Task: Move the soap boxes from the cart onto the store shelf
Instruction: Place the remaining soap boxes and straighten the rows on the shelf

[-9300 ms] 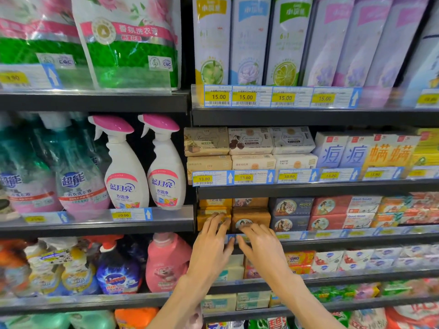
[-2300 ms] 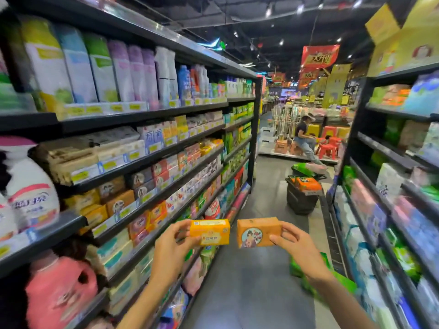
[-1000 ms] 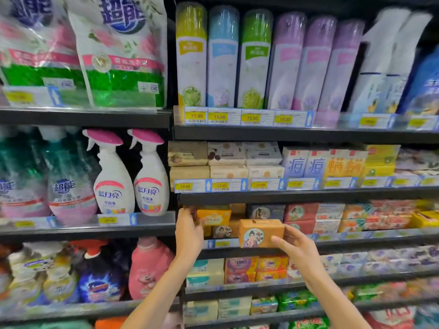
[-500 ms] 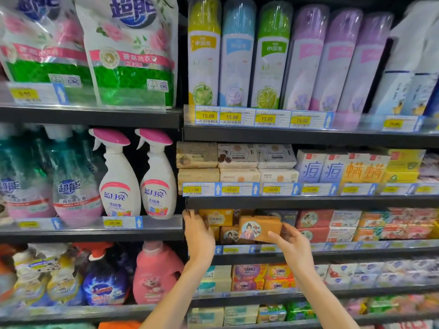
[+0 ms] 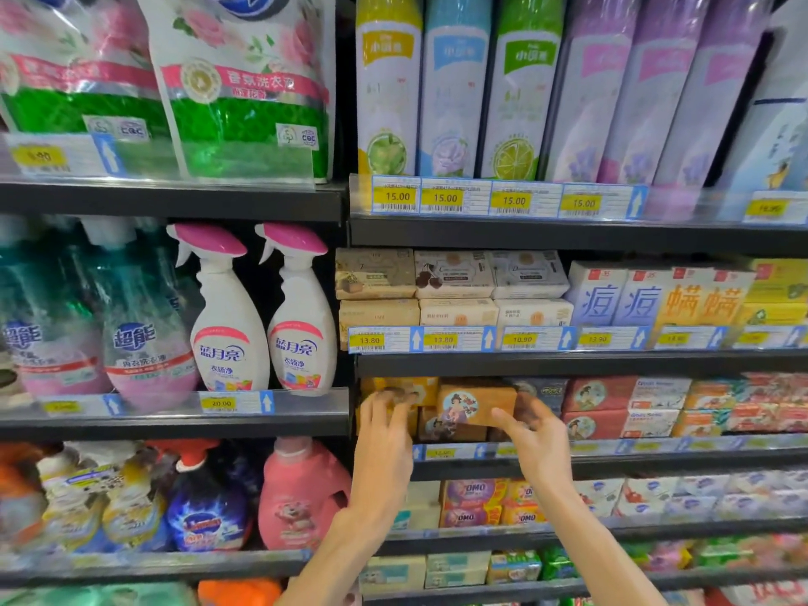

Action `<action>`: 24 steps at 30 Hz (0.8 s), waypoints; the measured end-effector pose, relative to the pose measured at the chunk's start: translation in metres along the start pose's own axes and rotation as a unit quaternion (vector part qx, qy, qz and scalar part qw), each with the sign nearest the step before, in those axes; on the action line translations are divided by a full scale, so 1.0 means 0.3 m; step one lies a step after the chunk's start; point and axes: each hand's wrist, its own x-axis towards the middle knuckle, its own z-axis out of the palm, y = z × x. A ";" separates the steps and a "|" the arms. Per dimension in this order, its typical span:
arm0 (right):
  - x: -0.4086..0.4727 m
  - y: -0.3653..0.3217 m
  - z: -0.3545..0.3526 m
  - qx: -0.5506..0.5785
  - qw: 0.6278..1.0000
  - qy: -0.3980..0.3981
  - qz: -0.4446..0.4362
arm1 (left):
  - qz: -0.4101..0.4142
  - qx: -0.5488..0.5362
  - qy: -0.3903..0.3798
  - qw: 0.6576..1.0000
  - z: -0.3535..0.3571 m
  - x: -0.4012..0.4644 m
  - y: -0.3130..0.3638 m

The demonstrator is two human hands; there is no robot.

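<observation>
Step in hand: both soap boxes are going onto the soap shelf [image 5: 568, 463], the dark ledge running across the lower middle of the frame; I judge this the placing stage, nearly done.
Left hand [image 5: 387, 426]: reaching in at the left end of that shelf, fingers spread and bent onto the yellow soap box [image 5: 404, 389], which sits on top of the yellow stack there. Whether it grips the box or only presses it back I cannot tell; the fingers are blurred.
Right hand [image 5: 535, 435]: thumb and fingers pinch the right end of the orange-brown soap box [image 5: 474, 404], the one with a round figure picture on its face.
Where that box is: at the shelf mouth, just right of the yellow box, tilted a little, above a like box [image 5: 437, 428] already lying in the row.
Neighbours: a dark blue-grey box [image 5: 542, 391] just behind the right hand, red boxes [image 5: 597, 408] further right.
Next move, as I see it: push the orange-brown box level onto the one beneath, face outward, then let go with both hands.
Cart: not in view.
</observation>
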 end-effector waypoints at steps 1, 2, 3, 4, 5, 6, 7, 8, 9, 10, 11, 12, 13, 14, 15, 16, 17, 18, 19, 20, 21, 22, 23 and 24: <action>0.001 0.004 0.001 -0.008 1.000 0.003 -0.004 | -0.002 0.010 -0.012 1.000 0.003 -0.008 -0.009; 0.001 0.004 0.001 -0.015 1.000 0.005 -0.010 | -0.004 0.021 -0.017 1.000 0.004 -0.015 -0.014; 0.000 0.004 0.002 -0.020 1.000 0.007 -0.016 | -0.004 0.030 -0.018 0.999 0.004 -0.019 -0.017; 0.000 0.006 0.004 -0.026 0.999 0.010 -0.019 | -0.004 0.035 -0.021 0.999 0.002 -0.021 -0.018; -0.001 0.005 0.007 -0.033 0.999 0.012 -0.023 | -0.001 0.036 -0.022 0.999 0.002 -0.021 -0.019; -0.005 0.005 0.012 -0.037 0.999 0.015 -0.025 | -0.002 0.034 -0.023 0.999 0.002 -0.022 -0.018; -0.010 0.001 0.019 -0.038 0.999 0.017 -0.030 | -0.003 0.031 -0.021 0.999 0.000 -0.024 -0.017; -0.017 -0.004 0.025 -0.041 0.998 0.023 -0.032 | -0.004 0.027 -0.021 0.999 -0.002 -0.026 -0.014; -0.023 -0.011 0.033 -0.045 0.998 0.030 -0.034 | -0.005 0.025 -0.023 0.999 -0.002 -0.030 -0.014; -0.030 -0.016 0.040 -0.047 0.998 0.036 -0.036 | -0.007 0.024 -0.026 0.999 -0.002 -0.033 -0.015; -0.036 -0.021 0.049 -0.049 0.997 0.039 -0.038 | -0.008 0.024 -0.027 0.999 -0.002 -0.036 -0.016; -0.041 -0.027 0.056 -0.050 0.997 0.041 -0.041 | -0.010 0.022 -0.028 0.999 -0.003 -0.039 -0.018; -0.042 -0.029 0.065 -0.054 0.997 0.044 -0.045 | -0.009 0.020 -0.028 0.999 -0.004 -0.040 -0.020; -0.043 -0.032 0.073 -0.058 0.996 0.048 -0.048 | -0.009 0.019 -0.030 0.999 -0.004 -0.042 -0.022; -0.044 -0.036 0.081 -0.062 0.996 0.051 -0.050 | -0.011 0.019 -0.032 0.999 -0.004 -0.044 -0.024; -0.045 -0.043 0.089 -0.065 0.995 0.054 -0.049 | -0.012 0.020 -0.035 0.999 -0.006 -0.045 -0.026; -0.048 -0.051 0.097 -0.066 0.995 0.057 -0.050 | -0.012 0.022 -0.037 0.999 -0.008 -0.043 -0.028; -0.051 -0.059 0.105 -0.065 0.995 0.061 -0.051 | -0.011 0.024 -0.038 0.999 -0.008 -0.043 -0.030; -0.053 -0.065 0.114 -0.060 0.995 0.065 -0.050 | -0.009 0.026 -0.038 0.999 -0.009 -0.043 -0.033; -0.056 -0.068 0.122 -0.059 0.995 0.071 -0.049 | -0.007 0.029 -0.038 0.999 -0.010 -0.045 -0.036; -0.057 -0.068 0.130 -0.060 0.994 0.078 -0.048 | -0.004 0.032 -0.038 0.999 -0.012 -0.045 -0.038; -0.059 -0.067 0.137 -0.069 0.993 0.087 -0.050 | -0.003 0.034 -0.040 0.999 -0.013 -0.045 -0.042; -0.064 -0.063 0.142 -0.087 0.990 0.098 -0.061 | -0.003 0.033 -0.041 0.999 -0.014 -0.046 -0.045; -0.071 -0.056 0.145 -0.113 0.985 0.106 -0.082 | -0.005 0.033 -0.043 0.999 -0.014 -0.046 -0.048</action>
